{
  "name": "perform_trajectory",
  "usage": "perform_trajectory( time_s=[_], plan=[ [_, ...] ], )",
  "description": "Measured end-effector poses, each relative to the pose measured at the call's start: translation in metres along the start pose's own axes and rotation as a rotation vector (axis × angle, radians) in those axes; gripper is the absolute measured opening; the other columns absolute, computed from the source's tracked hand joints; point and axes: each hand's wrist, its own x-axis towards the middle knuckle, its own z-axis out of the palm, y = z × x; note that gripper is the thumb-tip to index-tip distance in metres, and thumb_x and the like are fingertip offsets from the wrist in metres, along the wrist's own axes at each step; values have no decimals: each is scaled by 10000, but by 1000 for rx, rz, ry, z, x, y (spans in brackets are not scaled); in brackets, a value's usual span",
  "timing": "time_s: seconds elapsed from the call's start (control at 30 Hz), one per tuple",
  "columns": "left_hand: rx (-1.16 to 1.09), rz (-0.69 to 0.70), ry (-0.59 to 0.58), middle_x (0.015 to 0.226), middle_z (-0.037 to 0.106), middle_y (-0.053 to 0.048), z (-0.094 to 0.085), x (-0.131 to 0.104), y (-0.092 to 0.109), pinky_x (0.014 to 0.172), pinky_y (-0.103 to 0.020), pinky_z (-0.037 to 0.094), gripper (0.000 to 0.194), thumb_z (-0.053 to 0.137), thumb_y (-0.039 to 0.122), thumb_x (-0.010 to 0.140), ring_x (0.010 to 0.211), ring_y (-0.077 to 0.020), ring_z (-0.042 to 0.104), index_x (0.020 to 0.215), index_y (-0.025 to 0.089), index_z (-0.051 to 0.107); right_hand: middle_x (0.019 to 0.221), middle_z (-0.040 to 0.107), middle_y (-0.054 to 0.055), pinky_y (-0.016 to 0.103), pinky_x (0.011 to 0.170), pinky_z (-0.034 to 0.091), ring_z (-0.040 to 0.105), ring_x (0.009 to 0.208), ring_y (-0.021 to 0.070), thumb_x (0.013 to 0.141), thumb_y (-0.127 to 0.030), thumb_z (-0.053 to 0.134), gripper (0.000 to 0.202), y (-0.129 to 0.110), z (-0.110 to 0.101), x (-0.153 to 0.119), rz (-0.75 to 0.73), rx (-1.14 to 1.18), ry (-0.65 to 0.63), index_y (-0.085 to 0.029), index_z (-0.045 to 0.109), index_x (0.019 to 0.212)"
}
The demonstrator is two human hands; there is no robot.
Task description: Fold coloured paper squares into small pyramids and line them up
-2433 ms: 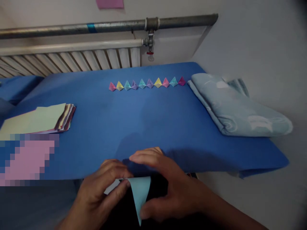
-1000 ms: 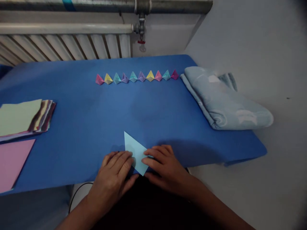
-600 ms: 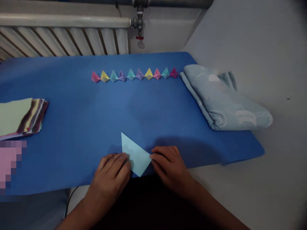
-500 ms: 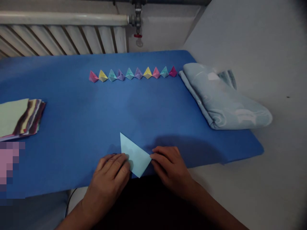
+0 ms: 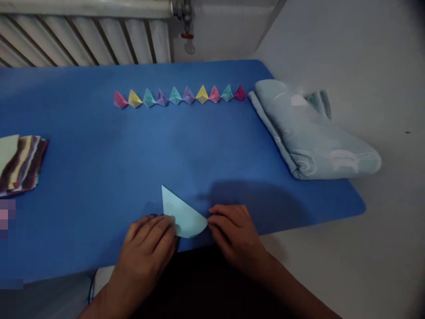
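A light blue sheet of origami paper (image 5: 186, 218), folded into a pointed shape, lies near the front edge of the blue table (image 5: 133, 164). Its lower right edge curves upward, bent over. My left hand (image 5: 149, 243) grips the paper's lower left side, fingers close together and curled over it; the thumb is hidden. At the right corner, my right hand (image 5: 237, 230) pinches the paper between thumb and fingertips. Farther back stands a row of several small folded paper pieces (image 5: 175, 95) in pink, yellow, teal and purple.
A folded light blue blanket (image 5: 315, 137) lies at the table's right end, by the wall. To the left is a stack of coloured paper (image 5: 26, 164). Behind the table is a white radiator (image 5: 99, 40) with a red-handled valve (image 5: 187, 35).
The paper's lower right part, flat and pointed before, now bends up into a curve. Both hands keep their grip. The view has shifted slightly.
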Motion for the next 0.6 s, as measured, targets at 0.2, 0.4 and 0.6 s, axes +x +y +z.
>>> perform_trajectory(
  time_s=[0.2, 0.4, 0.6],
  plan=[
    [-5, 3, -14, 1020, 691, -91, 0, -2, -1, 842, -401, 425, 145, 539, 87, 864, 911, -211, 643, 959, 132, 639, 1024, 632, 76, 355, 787, 413, 589, 899, 185, 852, -114, 540, 136, 0, -4, -3, 43, 46, 54, -184, 620, 935],
    [-6, -29, 0, 1011, 698, -66, -1, 0, 1, 844, -387, 428, 156, 506, 110, 887, 907, -200, 650, 943, 161, 643, 1039, 634, 81, 363, 789, 405, 586, 922, 195, 876, -152, 532, 130, -1, -2, 1, -18, 11, -70, -189, 640, 939],
    [-21, -48, 1, 991, 697, -66, -1, 2, 1, 833, -384, 421, 126, 525, 129, 885, 885, -195, 648, 922, 158, 642, 1020, 643, 74, 355, 772, 398, 588, 885, 187, 884, -153, 526, 120, 0, 1, 1, -2, 3, -43, -180, 641, 901]
  ],
)
